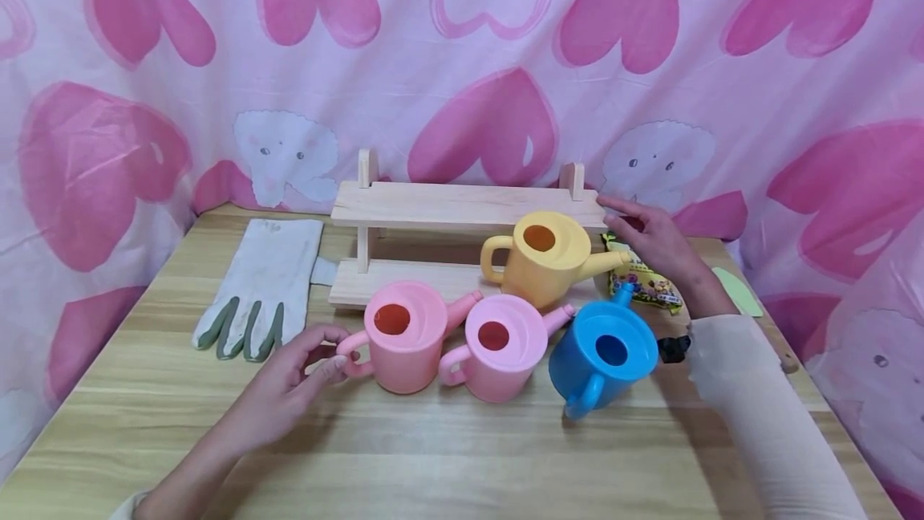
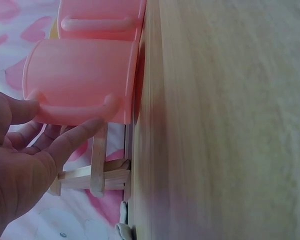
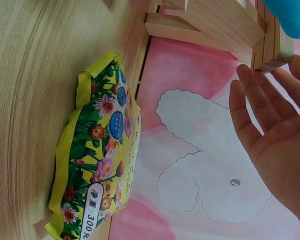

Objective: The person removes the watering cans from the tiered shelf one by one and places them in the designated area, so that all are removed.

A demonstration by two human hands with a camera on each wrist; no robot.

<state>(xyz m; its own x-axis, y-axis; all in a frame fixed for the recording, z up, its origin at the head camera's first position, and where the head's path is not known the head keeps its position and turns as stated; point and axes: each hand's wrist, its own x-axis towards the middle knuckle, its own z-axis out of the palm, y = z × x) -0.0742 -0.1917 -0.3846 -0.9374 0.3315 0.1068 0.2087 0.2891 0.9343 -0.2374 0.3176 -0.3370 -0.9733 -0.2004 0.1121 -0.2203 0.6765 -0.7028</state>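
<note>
My left hand (image 1: 296, 379) is at the handle of the leftmost pink watering can (image 1: 406, 351); in the left wrist view its thumb and index finger (image 2: 77, 137) touch the handle's two ends, fairly straight. Beside it stands another pink watering can (image 1: 505, 351), then a blue watering can (image 1: 602, 355) with its spout pointing away. A yellow watering can (image 1: 545, 263) sits on the lower board of a two-tier wooden shelf (image 1: 462, 205). With nearly straight fingers, my right hand (image 1: 653, 243) touches the right end of the upper board; the right wrist view shows fingertips at the board end (image 3: 275, 57).
A white glove with green fingertips (image 1: 270, 279) lies left of the shelf. To the right lie a yellow flower-printed bag (image 3: 102, 155), a pale green flat item (image 1: 738, 291) and a black object (image 1: 674, 349). Behind the wooden table (image 1: 404, 464) hangs a heart-patterned pink curtain (image 1: 462, 62).
</note>
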